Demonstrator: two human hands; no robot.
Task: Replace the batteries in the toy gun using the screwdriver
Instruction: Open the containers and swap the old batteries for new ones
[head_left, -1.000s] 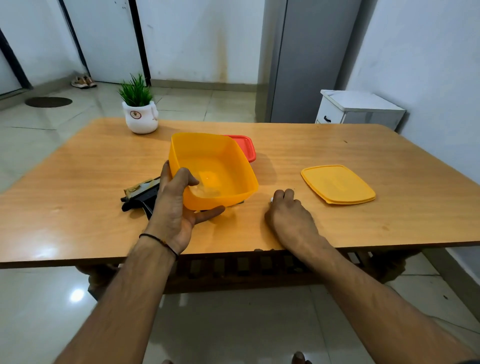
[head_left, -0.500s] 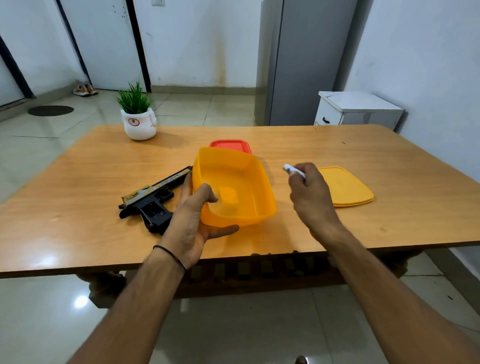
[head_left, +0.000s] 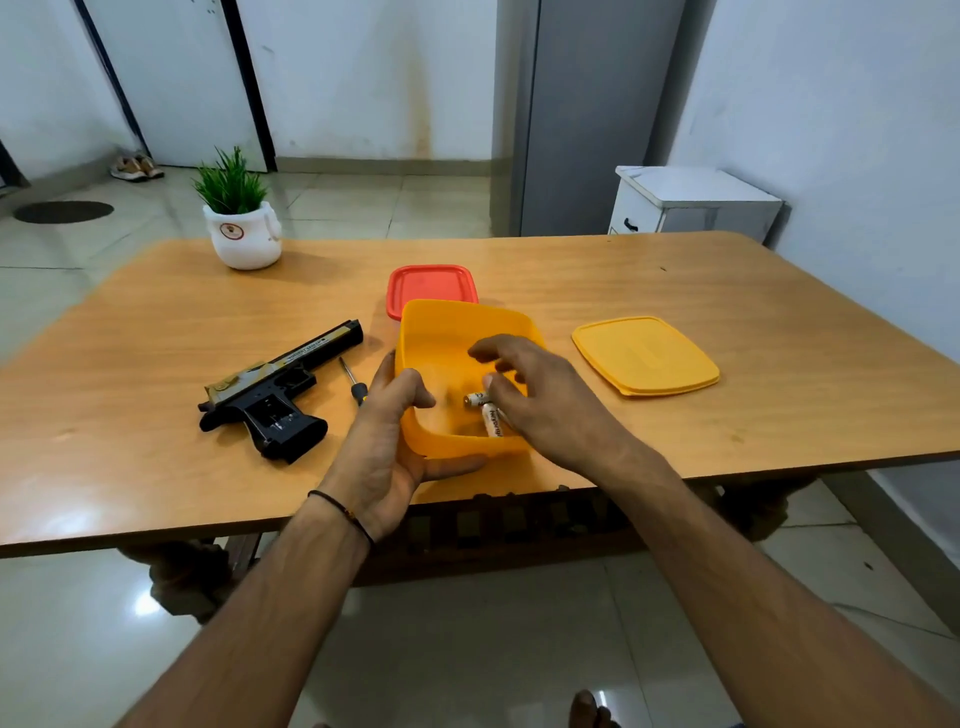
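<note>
First, the left hand: grip closed round the near-left corner of the yellow box, thumb hooked over the rim and fingers underneath; a dark thread band sits on the wrist.
Right hand: hovers over the inside of the box, grip loose and spread, nothing plainly held; I cannot tell whether the thumb touches a battery.
Box: lidless, at the near edge of the surface, its near side seemingly raised on the left fingers.
Batteries: two white cells lying on the box floor at an angle to each other, partly hidden under the right hand.
Screwdriver: small, dark handle nearest, thin shaft pointing away, lying between box and gun, its handle just beside the left fingers.
Toy gun: black with a gold-toned top, flat on its side left of the box, barrel aimed far-right, handle toward the near edge; a recess in the handle looks open.
Yellow lid: flat on the surface right of the box, apart from it.
Red lid: just behind the box, its near edge hidden by it.
Plant: green tuft in a white pot at the far-left of the surface.
Beyond: a white cabinet and a tall grey unit by the wall.
</note>
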